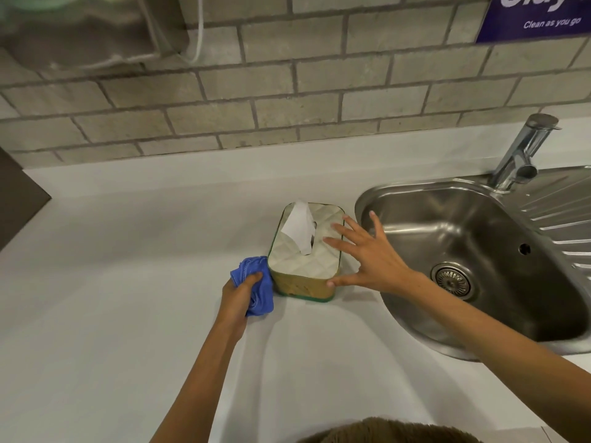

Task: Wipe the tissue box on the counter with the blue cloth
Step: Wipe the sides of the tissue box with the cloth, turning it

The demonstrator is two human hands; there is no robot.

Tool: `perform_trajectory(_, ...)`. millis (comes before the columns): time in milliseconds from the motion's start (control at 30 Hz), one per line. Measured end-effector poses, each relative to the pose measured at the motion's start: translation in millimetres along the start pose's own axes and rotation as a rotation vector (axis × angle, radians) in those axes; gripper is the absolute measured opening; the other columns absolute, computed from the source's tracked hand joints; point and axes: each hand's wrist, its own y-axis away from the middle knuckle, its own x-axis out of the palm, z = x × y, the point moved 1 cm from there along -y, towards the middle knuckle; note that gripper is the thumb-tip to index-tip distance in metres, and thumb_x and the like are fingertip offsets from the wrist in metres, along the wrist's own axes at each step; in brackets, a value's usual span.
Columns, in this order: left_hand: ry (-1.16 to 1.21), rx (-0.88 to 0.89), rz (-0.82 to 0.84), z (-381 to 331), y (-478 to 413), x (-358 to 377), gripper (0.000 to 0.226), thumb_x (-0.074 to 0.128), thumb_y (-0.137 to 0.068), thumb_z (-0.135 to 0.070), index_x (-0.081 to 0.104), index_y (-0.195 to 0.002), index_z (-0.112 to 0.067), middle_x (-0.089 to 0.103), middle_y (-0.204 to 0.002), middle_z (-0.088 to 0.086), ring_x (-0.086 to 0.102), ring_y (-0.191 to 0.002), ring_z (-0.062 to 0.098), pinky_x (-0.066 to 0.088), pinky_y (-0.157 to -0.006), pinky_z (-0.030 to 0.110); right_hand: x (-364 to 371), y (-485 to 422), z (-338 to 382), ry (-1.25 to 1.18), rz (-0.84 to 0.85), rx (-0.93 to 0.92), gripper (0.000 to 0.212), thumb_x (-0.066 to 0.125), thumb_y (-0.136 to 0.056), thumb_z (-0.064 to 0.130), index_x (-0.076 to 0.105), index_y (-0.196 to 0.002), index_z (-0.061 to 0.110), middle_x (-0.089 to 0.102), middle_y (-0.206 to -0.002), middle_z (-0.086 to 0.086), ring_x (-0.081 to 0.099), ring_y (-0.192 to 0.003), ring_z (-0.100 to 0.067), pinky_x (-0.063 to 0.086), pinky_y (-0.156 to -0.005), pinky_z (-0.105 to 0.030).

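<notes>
A tissue box (303,266) with a white quilted top, tan sides and green trim stands on the white counter (128,282), a white tissue sticking up from its slot. My left hand (238,295) grips a bunched blue cloth (256,282) pressed against the box's left near corner. My right hand (367,254) is spread wide over the box's right side, fingers reaching across the top, thumb at the near right corner. Whether it touches the box I cannot tell.
A steel sink (479,257) with a drain sits directly right of the box, a chrome tap (521,151) behind it. A grey brick wall (287,91) backs the counter. A dark panel (19,199) stands at the far left.
</notes>
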Motion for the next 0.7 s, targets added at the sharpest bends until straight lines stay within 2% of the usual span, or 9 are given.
perform_trajectory(133, -0.013, 0.012, -0.001, -5, 2, 2, 0.016, 0.06, -0.085, -0.017, 0.059, -0.1, -0.013, 0.065, -0.09, 0.009, 0.062, -0.079, 0.021, 0.05, -0.064, 0.029, 3, -4, -7, -0.083, -0.026, -0.047, 0.078, 0.049, -0.075, 0.068, 0.037, -0.14, 0.027, 0.03, -0.154, -0.004, 0.019, -0.145, -0.018, -0.018, -0.113, -0.042)
perform_trajectory(233, -0.022, 0.057, 0.007, -17, 5, 4, 0.005, 0.059, -0.085, -0.018, 0.061, -0.09, -0.019, 0.066, -0.084, 0.006, 0.063, -0.076, 0.019, 0.05, -0.062, 0.028, -2, -7, -11, -0.255, -0.067, -0.017, 0.075, 0.044, -0.076, 0.068, 0.042, -0.138, 0.025, 0.036, -0.15, -0.004, 0.028, -0.142, -0.016, -0.014, -0.114, -0.037)
perform_trajectory(333, -0.028, 0.133, -0.001, -37, 9, 5, 0.007, 0.059, -0.084, -0.016, 0.061, -0.083, -0.023, 0.066, -0.082, 0.004, 0.062, -0.076, 0.02, 0.05, -0.063, 0.029, -15, -13, -12, -0.472, -0.097, 0.024, 0.061, 0.048, -0.082, 0.057, 0.051, -0.132, 0.022, 0.05, -0.141, -0.004, 0.039, -0.135, -0.012, -0.009, -0.114, -0.034)
perform_trajectory(467, 0.002, 0.249, -0.023, -59, 18, 10, 0.009, 0.058, -0.084, -0.015, 0.061, -0.083, -0.024, 0.066, -0.081, 0.001, 0.063, -0.075, 0.016, 0.049, -0.06, 0.026, -28, -21, -11, -0.666, -0.088, 0.119, 0.057, 0.034, -0.082, 0.059, 0.059, -0.122, 0.027, 0.061, -0.122, 0.012, 0.051, -0.119, -0.011, 0.001, -0.114, -0.039)
perform_trajectory(567, 0.011, 0.315, -0.037, -71, 22, 18, 0.009, 0.058, -0.085, -0.014, 0.06, -0.09, -0.021, 0.065, -0.084, 0.0, 0.061, -0.075, 0.013, 0.049, -0.061, 0.023, -34, -27, -8, -0.755, -0.061, 0.149, 0.054, 0.028, -0.083, 0.061, 0.062, -0.113, 0.032, 0.061, -0.099, 0.025, 0.055, -0.095, 0.0, 0.021, -0.108, -0.041)
perform_trajectory(633, 0.007, 0.346, -0.046, -79, 22, 25, 0.011, 0.058, -0.085, -0.013, 0.06, -0.085, -0.024, 0.064, -0.082, -0.002, 0.06, -0.073, 0.011, 0.048, -0.06, 0.021, -37, -32, -10, -0.809, -0.041, 0.195, 0.05, 0.026, -0.084, 0.062, 0.062, -0.103, 0.033, 0.066, -0.094, 0.014, 0.059, -0.096, -0.01, 0.032, -0.107, -0.042)
perform_trajectory(700, -0.027, 0.37, -0.063, -87, 20, 33, 0.015, 0.058, -0.085, -0.013, 0.057, -0.08, -0.027, 0.062, -0.079, -0.005, 0.059, -0.071, 0.009, 0.047, -0.057, 0.017, -39, -35, -13, -0.833, 0.009, 0.251, 0.054, 0.023, -0.086, 0.064, 0.06, -0.111, 0.034, 0.066, -0.111, 0.005, 0.056, -0.111, -0.018, 0.032, -0.109, -0.042)
